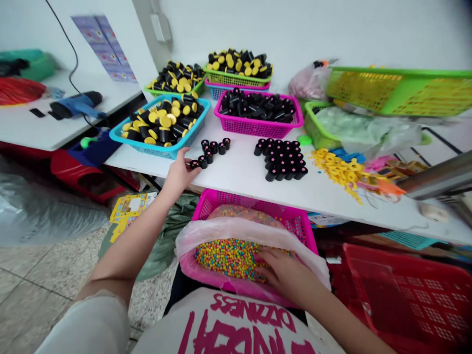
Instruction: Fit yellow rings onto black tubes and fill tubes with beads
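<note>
My left hand (178, 172) is at the front edge of the white table, its thumb and fingers around a small black cylinder (194, 164) at the near end of a loose group of black cylinders (209, 156). To their right stands a tight block of black cylinders (285, 160) with pink dots on top. My right hand (278, 270) rests in a plastic bag (236, 228) full of small multicoloured beads (224, 255). Its fingers are apart, with the tips partly among the beads. The bag sits in a pink basket (311, 231) at my lap.
Behind the cylinders, a blue basket (121, 135) holds black pieces with yellow caps, and a magenta basket (258, 129) holds black pieces. Yellow plastic parts (337, 169) lie on the right. A blue heat gun (79, 103) is on the left table; a red crate (405, 295) stands lower right.
</note>
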Demonstrator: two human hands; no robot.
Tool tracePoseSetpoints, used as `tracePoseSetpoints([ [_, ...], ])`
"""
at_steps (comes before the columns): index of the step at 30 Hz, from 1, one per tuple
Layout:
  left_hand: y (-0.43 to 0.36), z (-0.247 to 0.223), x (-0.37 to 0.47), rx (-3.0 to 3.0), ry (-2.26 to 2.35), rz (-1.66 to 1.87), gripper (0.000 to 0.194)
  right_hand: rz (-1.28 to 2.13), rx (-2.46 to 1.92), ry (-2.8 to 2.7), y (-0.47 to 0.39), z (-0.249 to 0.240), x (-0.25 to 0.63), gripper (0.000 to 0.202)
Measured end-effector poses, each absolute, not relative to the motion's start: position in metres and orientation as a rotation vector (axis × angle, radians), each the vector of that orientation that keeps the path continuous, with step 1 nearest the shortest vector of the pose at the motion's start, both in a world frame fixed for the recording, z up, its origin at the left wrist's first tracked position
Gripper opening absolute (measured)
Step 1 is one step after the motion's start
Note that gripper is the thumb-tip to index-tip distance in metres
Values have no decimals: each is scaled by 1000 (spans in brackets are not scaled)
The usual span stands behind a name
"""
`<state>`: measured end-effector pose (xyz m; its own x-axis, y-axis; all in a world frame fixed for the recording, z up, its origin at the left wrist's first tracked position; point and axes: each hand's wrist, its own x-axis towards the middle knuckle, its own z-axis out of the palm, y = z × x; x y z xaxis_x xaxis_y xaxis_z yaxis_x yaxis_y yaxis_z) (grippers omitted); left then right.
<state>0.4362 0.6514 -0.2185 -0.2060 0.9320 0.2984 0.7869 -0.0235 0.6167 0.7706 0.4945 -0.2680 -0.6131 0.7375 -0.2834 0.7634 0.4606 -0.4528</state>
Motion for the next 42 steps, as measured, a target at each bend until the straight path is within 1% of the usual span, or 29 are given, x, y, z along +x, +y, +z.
tracePoseSetpoints([
  [3, 670, -217, 433, 1792, 2046, 1056, 71, -926, 1334, 2801, 492, -263, 789, 24],
  [6, 662, -209, 433, 1787, 2037, 977, 77, -962, 1444, 3000, 486, -253, 817, 17],
  [8, 638, -203, 435, 1884, 2062, 916, 69, -870, 1730, 3120, 480, -248, 841, 14],
  [10, 601, -202, 438, 2091, 2043, 843, 41, -704, 2109, 3113, 473, -250, 864, 18],
  [12, 558, -211, 438, 2266, 1823, 707, 37, -639, 2407, 2952, 466, -261, 883, 30],
  [14, 519, -232, 437, 2319, 1604, 477, 42, -759, 2553, 2775, 461, -279, 893, 41],
  [15, 504, -246, 437, 2296, 1621, 432, 47, -864, 2592, 2711, 459, -289, 896, 41],
  [16, 493, -260, 436, 2280, 1637, 460, 47, -992, 2629, 2660, 459, -300, 897, 37],
  [18, 483, -285, 437, 2223, 1670, 569, 37, -1270, 2727, 2579, 460, -318, 896, 23],
  [20, 484, -300, 437, 2032, 1726, 735, 29, -1522, 2823, 2474, 465, -329, 893, 18],
  [21, 487, -304, 437, 1884, 1762, 821, 29, -1627, 2845, 2428, 467, -332, 891, 18],
  [23, 495, -307, 433, 1574, 1812, 1001, 36, -1796, 2813, 2371, 474, -335, 888, 19],
  [25, 503, -306, 424, 1397, 1797, 1103, 40, -1914, 2758, 2334, 480, -336, 886, 19],
  [28, 517, -302, 403, 1382, 1727, 1049, 33, -2159, 2766, 2169, 488, -339, 883, 20],
  [30, 529, -301, 389, 1406, 1678, 927, 28, -2368, 2780, 1989, 492, -343, 883, 30],
  [32, 541, -302, 380, 1406, 1612, 853, 24, -2427, 2819, 1844, 496, -345, 883, 34],
  [35, 553, -306, 384, 1376, 1555, 915, 23, -2339, 2910, 1759, 502, -345, 882, 29],
  [39, 552, -315, 416, 1100, 1595, 1176, 31, -2363, 2921, 1727, 508, -342, 872, 37],
  [42, 550, -319, 437, 942, 1567, 1167, 39, -2325, 2943, 1737, 514, -342, 865, 42],
])
